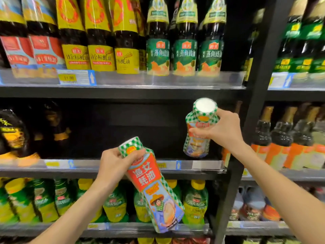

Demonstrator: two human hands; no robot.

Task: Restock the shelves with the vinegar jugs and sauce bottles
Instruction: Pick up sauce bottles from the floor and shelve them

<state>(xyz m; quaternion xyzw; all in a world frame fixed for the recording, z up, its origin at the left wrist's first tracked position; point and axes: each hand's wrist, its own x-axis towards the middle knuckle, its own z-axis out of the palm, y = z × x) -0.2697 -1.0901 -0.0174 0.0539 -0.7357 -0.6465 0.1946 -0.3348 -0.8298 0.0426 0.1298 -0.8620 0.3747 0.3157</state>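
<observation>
My left hand (114, 164) grips the neck of a sauce bottle (154, 189) with a green-checked wrapper and red label, tilted in front of the middle shelf's edge. My right hand (223, 129) holds a second, matching sauce bottle (198, 131) by its upper body. This one is upright with its white cap facing me, raised just above the right end of the middle shelf (207, 164). The shelf space behind both bottles is dark and mostly bare.
Dark sauce bottles (184, 43) with yellow and green labels fill the top shelf. Green-and-yellow bottles (195, 205) line the lower shelf. A black upright post (253, 120) divides off the right bay of dark bottles (279, 143). More dark bottles (14, 132) stand at the middle shelf's left.
</observation>
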